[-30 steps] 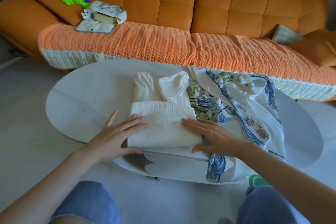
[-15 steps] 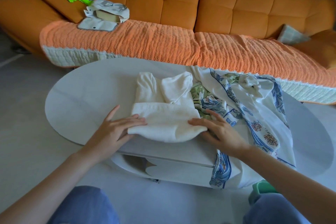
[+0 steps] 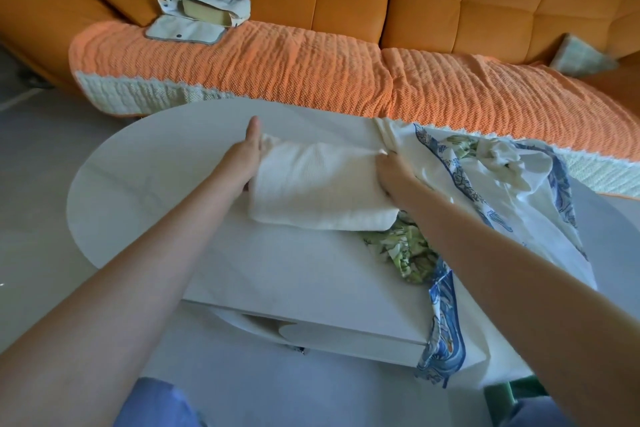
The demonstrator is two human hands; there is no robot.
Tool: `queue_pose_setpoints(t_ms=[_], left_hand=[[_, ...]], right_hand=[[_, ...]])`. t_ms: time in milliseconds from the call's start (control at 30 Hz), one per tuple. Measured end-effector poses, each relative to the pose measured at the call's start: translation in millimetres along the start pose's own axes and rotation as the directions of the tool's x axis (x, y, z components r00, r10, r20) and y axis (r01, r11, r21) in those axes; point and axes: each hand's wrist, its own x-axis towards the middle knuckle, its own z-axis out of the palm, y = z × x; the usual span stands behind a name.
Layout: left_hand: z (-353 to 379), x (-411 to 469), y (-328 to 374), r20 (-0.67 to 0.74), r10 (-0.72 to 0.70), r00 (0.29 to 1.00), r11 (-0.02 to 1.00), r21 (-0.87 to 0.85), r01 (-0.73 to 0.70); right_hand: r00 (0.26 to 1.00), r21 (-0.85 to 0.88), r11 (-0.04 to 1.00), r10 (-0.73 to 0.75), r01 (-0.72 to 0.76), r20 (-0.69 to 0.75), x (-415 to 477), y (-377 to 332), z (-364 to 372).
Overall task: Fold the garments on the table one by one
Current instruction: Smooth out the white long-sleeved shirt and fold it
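In the head view, the white knit garment (image 3: 318, 191) has changed shape since a second ago. Then only its near half was turned up, with your palms flat on it. Now that folded half lies carried over the far part, and the sleeves and collar are covered. The piece looks nearly folded; it probably needs only a smoothing before you set it aside.

It lies mid-table (image 3: 156, 177), its right end overlapping the green floral garment (image 3: 405, 246) and touching the blue-patterned garment (image 3: 502, 191), both unfolded.

Your hands are apart, one at each end. Your left hand (image 3: 247, 156) touches the far-left corner with one digit straight; the rest is hidden by cloth, so its grip cannot be told. Your right hand (image 3: 394, 180) curls its fingers into the far-right corner, gripping it.
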Motion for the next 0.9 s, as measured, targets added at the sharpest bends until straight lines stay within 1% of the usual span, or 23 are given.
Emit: queue_pose_setpoints(t_ms=[33, 67, 100, 133, 167, 233, 300, 367, 400, 433, 467, 500, 533, 567, 633, 667, 733, 767, 800, 833, 867, 900], left_hand=[[0, -3, -2, 0.052, -0.035, 0.998, 0.999, -0.034, 0.036], [0, -9, -4, 0.087, -0.029, 0.996, 0.997, -0.068, 0.035], [-1, -14, -9, 0.096, 0.005, 0.995, 0.996, -0.091, 0.003], [-1, -18, -15, 0.093, 0.071, 0.993, 0.993, -0.105, -0.061], [-1, -23, -23, 0.070, 0.142, 0.987, 0.986, -0.098, -0.135], [4, -29, -37, 0.005, 0.231, 0.973, 0.972, -0.030, -0.231], [11, -28, -38, -0.074, 0.265, 0.961, 0.962, 0.082, -0.259], [17, -25, -30, -0.149, 0.322, 0.935, 0.932, 0.222, -0.286], [21, -23, -26, -0.179, 0.345, 0.922, 0.914, 0.290, -0.285], [24, -20, -23, -0.204, 0.372, 0.906, 0.891, 0.351, -0.287], [28, -18, -22, -0.222, 0.396, 0.891, 0.871, 0.398, -0.288], [31, -15, -21, -0.231, 0.393, 0.890, 0.863, 0.427, -0.270], [34, -11, -22, -0.240, 0.370, 0.898, 0.866, 0.439, -0.239], [37, -6, -23, -0.246, 0.321, 0.915, 0.875, 0.446, -0.188], [41, 1, -25, -0.248, 0.229, 0.941, 0.886, 0.453, -0.096], [43, 2, -25, -0.254, 0.213, 0.944, 0.885, 0.460, -0.076], [43, 0, -28, -0.255, 0.226, 0.940, 0.870, 0.487, -0.077], [40, -3, -29, -0.252, 0.268, 0.930, 0.855, 0.507, -0.109], [36, -7, -31, -0.250, 0.358, 0.899, 0.828, 0.531, -0.182], [32, -10, -32, -0.248, 0.493, 0.834, 0.780, 0.551, -0.297], [28, -13, -33, -0.213, 0.632, 0.745, 0.694, 0.583, -0.423], [24, -14, -35, -0.124, 0.719, 0.683, 0.596, 0.616, -0.515]], right_hand=[[0.999, -0.161, 0.987, 0.020, -0.024, -0.026, 2, -1, 1], [0.994, -0.363, 0.930, -0.081, 0.048, -0.076, 4, 4, 2], [0.991, -0.294, 0.954, -0.089, 0.055, -0.104, 4, 4, 0], [0.990, -0.140, 0.988, -0.075, 0.059, -0.116, 3, 6, -2], [0.987, -0.047, 0.995, -0.092, 0.087, -0.131, 0, 7, -4], [0.977, 0.060, 0.984, -0.161, 0.170, -0.138, -12, 7, -7], [0.983, 0.186, 0.965, -0.177, 0.184, -0.053, -27, 10, -8], [0.963, 0.223, 0.942, -0.266, 0.250, 0.044, -44, 15, -11], [0.943, 0.204, 0.928, -0.328, 0.310, 0.059, -49, 19, -11], [0.918, 0.174, 0.908, -0.395, 0.382, 0.042, -50, 23, -11], [0.892, 0.103, 0.887, -0.452, 0.450, -0.009, -47, 27, -8], [0.872, 0.013, 0.873, -0.487, 0.488, -0.057, -40, 30, -4], [0.867, -0.077, 0.871, -0.490, 0.485, -0.093, -32, 32, 0], [0.880, -0.145, 0.883, -0.463, 0.447, -0.110, -25, 32, 5], [0.923, -0.207, 0.916, -0.371, 0.344, -0.108, -13, 32, 12], [0.933, -0.225, 0.922, -0.345, 0.316, -0.102, -10, 32, 14], [0.945, -0.263, 0.922, -0.317, 0.286, -0.084, -13, 33, 13], [0.948, -0.281, 0.919, -0.309, 0.277, -0.078, -16, 33, 9], [0.944, -0.318, 0.906, -0.319, 0.279, -0.081, -19, 34, 5], [0.931, -0.388, 0.872, -0.355, 0.297, -0.085, -23, 32, -1], [0.915, -0.473, 0.821, -0.398, 0.320, -0.072, -27, 31, -6], [0.904, -0.528, 0.777, -0.425, 0.343, -0.039, -28, 30, -10]])
